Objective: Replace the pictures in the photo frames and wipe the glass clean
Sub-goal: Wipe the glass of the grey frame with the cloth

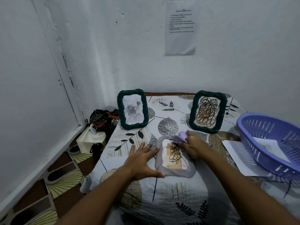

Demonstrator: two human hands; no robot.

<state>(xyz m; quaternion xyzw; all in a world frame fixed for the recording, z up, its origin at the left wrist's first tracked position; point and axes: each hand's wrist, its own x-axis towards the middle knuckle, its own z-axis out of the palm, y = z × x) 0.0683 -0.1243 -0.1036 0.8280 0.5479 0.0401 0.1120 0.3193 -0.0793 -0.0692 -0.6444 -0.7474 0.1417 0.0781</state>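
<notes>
A grey ribbed photo frame (pixel 174 172) lies flat on the leaf-print bed cover (pixel 170 200), holding a picture of dark scribbles on beige. My left hand (pixel 142 161) lies flat with spread fingers against the frame's left edge, thumb at its lower corner. My right hand (pixel 193 146) grips a crumpled lilac cloth (pixel 179 137) on the frame's upper right part, over the glass. Two dark green woven frames stand upright behind: one (pixel 132 109) at the left with a grey rose picture, one (pixel 207 111) at the right with a brown scribble picture.
A purple plastic basket (pixel 267 143) with paper in it sits at the right, over loose sheets of paper (pixel 235 153). Left of the bed, on the patterned floor, stand a white tissue box (pixel 90 140) and dark bags (pixel 100 119). White walls close in behind and left.
</notes>
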